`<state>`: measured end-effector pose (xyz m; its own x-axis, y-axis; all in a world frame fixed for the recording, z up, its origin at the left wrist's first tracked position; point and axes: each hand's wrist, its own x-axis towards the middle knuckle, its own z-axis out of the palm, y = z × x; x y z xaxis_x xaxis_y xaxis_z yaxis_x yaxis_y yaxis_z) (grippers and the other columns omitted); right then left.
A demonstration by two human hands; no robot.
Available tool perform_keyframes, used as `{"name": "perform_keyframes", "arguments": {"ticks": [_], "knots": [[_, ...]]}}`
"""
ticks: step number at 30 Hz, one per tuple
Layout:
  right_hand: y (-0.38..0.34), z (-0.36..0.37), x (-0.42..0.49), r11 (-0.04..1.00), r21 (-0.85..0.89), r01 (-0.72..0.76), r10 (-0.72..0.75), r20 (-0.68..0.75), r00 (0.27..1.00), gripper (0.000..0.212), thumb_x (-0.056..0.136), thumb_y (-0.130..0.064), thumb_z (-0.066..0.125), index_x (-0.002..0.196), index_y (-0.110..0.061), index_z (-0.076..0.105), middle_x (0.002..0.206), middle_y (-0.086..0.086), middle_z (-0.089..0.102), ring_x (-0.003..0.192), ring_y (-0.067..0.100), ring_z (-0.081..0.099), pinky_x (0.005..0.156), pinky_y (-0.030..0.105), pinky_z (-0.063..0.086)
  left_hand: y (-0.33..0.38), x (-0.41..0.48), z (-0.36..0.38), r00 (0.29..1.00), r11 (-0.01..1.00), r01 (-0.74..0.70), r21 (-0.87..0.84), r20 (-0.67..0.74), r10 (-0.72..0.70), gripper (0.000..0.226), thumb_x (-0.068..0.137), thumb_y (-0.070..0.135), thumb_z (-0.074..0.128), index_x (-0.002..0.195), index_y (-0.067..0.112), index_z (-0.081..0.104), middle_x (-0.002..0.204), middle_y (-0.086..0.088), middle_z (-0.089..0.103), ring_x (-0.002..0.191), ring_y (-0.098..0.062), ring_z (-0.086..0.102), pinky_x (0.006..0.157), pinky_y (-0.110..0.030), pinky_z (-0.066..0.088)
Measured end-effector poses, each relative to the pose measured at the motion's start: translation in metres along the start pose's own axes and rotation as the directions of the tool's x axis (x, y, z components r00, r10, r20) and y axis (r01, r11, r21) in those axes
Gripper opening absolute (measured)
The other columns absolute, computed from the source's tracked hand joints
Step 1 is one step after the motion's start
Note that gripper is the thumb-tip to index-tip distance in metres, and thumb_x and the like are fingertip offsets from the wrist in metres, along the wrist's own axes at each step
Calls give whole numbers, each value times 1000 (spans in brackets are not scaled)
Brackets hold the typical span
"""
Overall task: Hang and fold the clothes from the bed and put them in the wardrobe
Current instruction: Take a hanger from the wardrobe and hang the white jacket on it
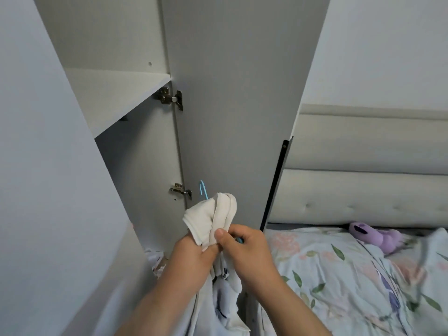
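I see my left hand [194,248] and right hand [244,248] raised side by side, thumbs nearly touching. Both are curled, pinching the cream garment [213,219] between them. Forearms angle up from below, converging.

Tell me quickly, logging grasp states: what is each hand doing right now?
Left hand: grips the cream garment.
Right hand: pinches the same garment; a blue hanger shows beneath its fingers.

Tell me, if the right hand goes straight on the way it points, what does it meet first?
Probably the cream garment it already pinches, then the left hand; depth is unclear.
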<state>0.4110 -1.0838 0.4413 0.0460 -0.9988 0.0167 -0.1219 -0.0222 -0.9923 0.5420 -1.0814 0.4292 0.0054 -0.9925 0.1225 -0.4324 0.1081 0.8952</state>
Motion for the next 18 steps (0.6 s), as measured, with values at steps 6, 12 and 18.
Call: {"name": "perform_keyframes", "arguments": {"ticks": [6, 12, 18], "knots": [[15, -46, -40, 999, 12, -40, 42, -212, 976, 32, 98, -20, 55, 81, 6, 53, 66, 0, 47, 63, 10, 42, 63, 31, 39, 27, -16, 25, 916, 992, -125, 35, 389, 102, 31, 100, 26, 51, 125, 43, 57, 119, 38, 60, 115, 17, 51, 95, -6, 38], [15, -89, -83, 998, 27, -54, 60, -306, 950, 24, 101, -14, 51, 81, -3, 59, 66, -8, 52, 64, 6, 46, 63, 22, 41, 56, -27, 57, 835, 986, -81, -147, 530, 147, 31, 90, 38, 48, 114, 41, 67, 117, 27, 67, 117, 7, 57, 104, -19, 42], [1, -128, -110, 999, 4, -37, 34, -471, 881, 25, 102, -13, 49, 79, -7, 56, 65, -9, 51, 63, 6, 46, 61, 21, 41, 89, -29, 95, 764, 965, -75, -250, 608, 217, 25, 96, 42, 51, 111, 42, 71, 109, 25, 71, 110, 7, 62, 96, -15, 46]]}}
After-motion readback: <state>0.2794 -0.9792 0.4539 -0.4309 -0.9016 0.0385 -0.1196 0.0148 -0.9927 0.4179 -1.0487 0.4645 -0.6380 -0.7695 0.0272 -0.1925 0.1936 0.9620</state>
